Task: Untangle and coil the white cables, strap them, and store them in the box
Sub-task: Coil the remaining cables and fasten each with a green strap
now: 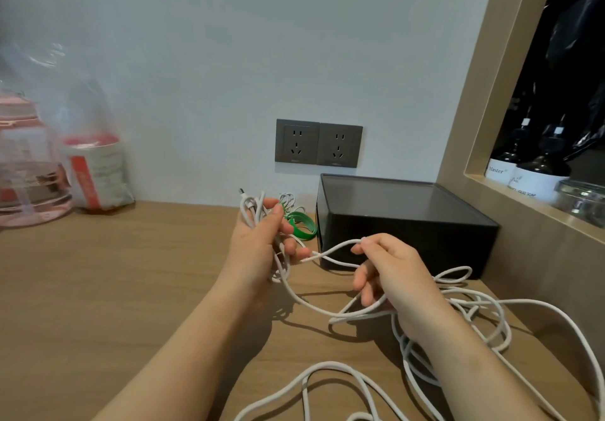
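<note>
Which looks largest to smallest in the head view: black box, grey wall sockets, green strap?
1. black box
2. grey wall sockets, as a pair
3. green strap, partly hidden behind the left hand holding white cables

Through my remote feed, one word reads clearly: "Master", in dark letters on the white label of a dark bottle (pixel 498 171) in the shelf niche at 3 o'clock. On the label of the next bottle (pixel 537 180), just to its right, a small line appears to end in "SOAP"; the rest blurs. At 9 o'clock, a packet (pixel 95 171) carries white lettering on a red strip, too blurred to read.
</note>
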Demonstrator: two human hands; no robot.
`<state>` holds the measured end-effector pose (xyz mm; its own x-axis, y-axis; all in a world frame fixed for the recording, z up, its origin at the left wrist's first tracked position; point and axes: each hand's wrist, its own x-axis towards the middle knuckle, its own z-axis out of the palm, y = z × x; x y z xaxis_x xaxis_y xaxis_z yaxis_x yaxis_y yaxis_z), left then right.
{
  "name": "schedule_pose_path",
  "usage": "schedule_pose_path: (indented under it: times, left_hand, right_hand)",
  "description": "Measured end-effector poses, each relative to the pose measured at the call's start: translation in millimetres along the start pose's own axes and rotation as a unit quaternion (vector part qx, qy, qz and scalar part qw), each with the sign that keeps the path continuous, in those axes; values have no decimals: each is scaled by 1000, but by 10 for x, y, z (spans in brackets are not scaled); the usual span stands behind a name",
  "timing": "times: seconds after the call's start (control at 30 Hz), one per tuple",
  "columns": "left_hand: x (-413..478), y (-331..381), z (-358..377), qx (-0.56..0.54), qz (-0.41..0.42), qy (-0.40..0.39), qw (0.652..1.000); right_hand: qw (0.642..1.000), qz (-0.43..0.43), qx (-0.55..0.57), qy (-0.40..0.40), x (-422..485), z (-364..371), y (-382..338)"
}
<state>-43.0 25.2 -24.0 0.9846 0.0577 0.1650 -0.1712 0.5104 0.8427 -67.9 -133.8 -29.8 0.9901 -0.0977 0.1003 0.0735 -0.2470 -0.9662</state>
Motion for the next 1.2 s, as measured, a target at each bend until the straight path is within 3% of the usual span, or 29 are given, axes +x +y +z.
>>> schedule_pose_path:
  times: [0.13,0.23,0.37,0.43,0.53,0.67,0.9,1.0,1.13,1.2]
  left_hand:
    - [1,-12,-1,55,5,14,998]
    - [-18,24,-15,-27,-26,26,999]
    - [0,77,-34,-168,-113,16,979]
    - [-1,81,-42,-172,-149,-1,974]
    - [-30,49,-54,-86,-172,-69,979]
    - [-70,16,-68,102,-136,-143,975]
    - [-115,-12,-61,249,-114,-179,945]
    - [-114,-38,-61,306,-95,-199,926]
    - [-116,-97,-45,442,-46,-203,873]
    - [-111,-103,-55,450,-39,-207,868]
  right_hand:
    - [982,37,181,29,-12,-30,-62]
    - [963,71,259,37,-9,-71,-94]
    - [981,71,176,29,27,-52,-37]
    - [989,69,130,33,37,-50,-19]
    - [976,84,202,25,35,-96,-28]
    - [948,97,302,33,29,-160,-56]
    - [934,73,349,-12,-3,-107,-67]
    - [932,50,358,-38,-13,-78,-79]
    - [932,28,358,-40,-24,-53,-83]
    - [931,22,362,-45,-30,-44,-85]
